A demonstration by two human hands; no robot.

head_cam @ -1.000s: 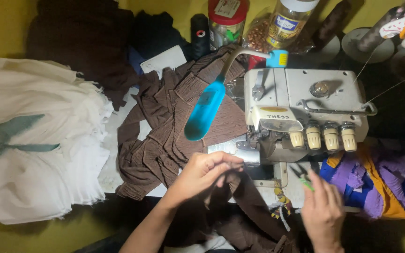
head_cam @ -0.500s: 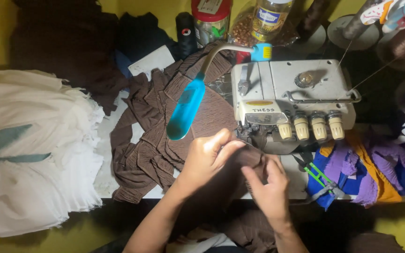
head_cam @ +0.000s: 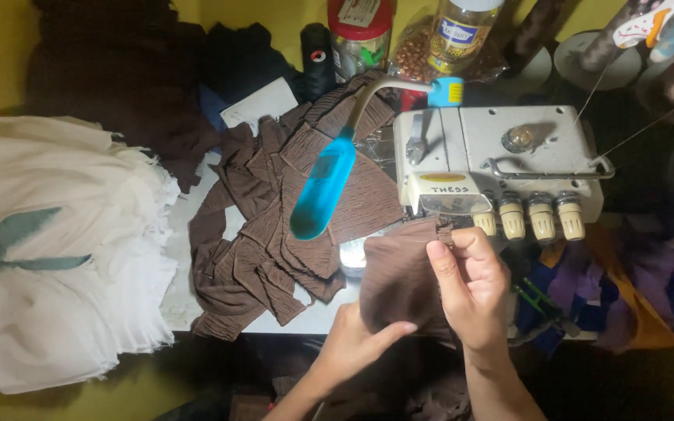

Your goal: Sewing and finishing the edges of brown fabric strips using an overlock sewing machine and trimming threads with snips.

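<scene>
Head view is looking straight down on a sewing table (head_cam: 196,312) where a person is working a piece of brown pleated fabric (head_cam: 399,277) at the front of a pale grey overlock machine (head_cam: 501,168). The right hand (head_cam: 470,284) is pinching the upper right edge of that piece between thumb and fingers, just below the machine's front cover, so it is closed on the cloth. The left hand (head_cam: 356,343) is lying under and against the lower edge of the same piece, thumb stretched out across it, fingers hidden beneath, so it is holding the cloth from below. The piece is hanging between the two hands, its top edge touching the machine's needle area.

To the left, a heap of brown cut pieces (head_cam: 274,234) is lying spread over the table top. A blue lamp head (head_cam: 321,191) on a bent grey neck is hovering above that heap. Further left, a pile of white pleated cloth (head_cam: 56,257) with a teal strip across it is filling the edge of the frame. Behind the machine, a black thread spool (head_cam: 317,51) and two jars (head_cam: 407,35) are standing near the yellow wall. Right of the hands, purple and orange scraps (head_cam: 641,288) are lying beside the machine.
</scene>
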